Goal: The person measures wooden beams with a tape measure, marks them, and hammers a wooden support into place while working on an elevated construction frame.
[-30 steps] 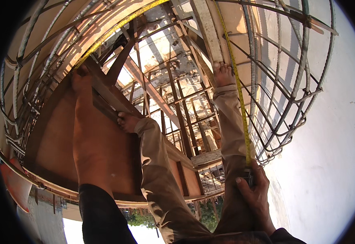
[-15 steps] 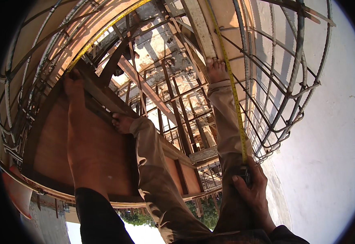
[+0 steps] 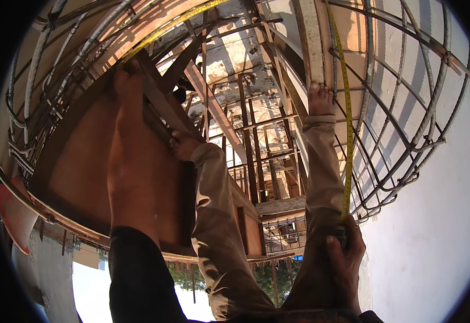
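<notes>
Scene slides rightward in view, likely a head turn

Right hand (image 3: 348,255) keeps thumb and fingers wrapped around the dark tape case (image 3: 341,233); the yellow tape (image 3: 349,129) runs from it off the top edge. Left hand (image 3: 129,79) stays by another stretch of tape; I cannot tell if its fingers pinch it. So the hold seems unchanged.

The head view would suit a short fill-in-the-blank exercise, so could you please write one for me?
1. The tape measure is in the right hand, and its blade is ____ in colour.
2. In the picture, the blade passes to the ____ of the right foot.
3. The left foot is ____, without shoe or sock.
4. The sleeve on the left arm is coloured ____.
Missing words: yellow; right; bare; black.
</notes>
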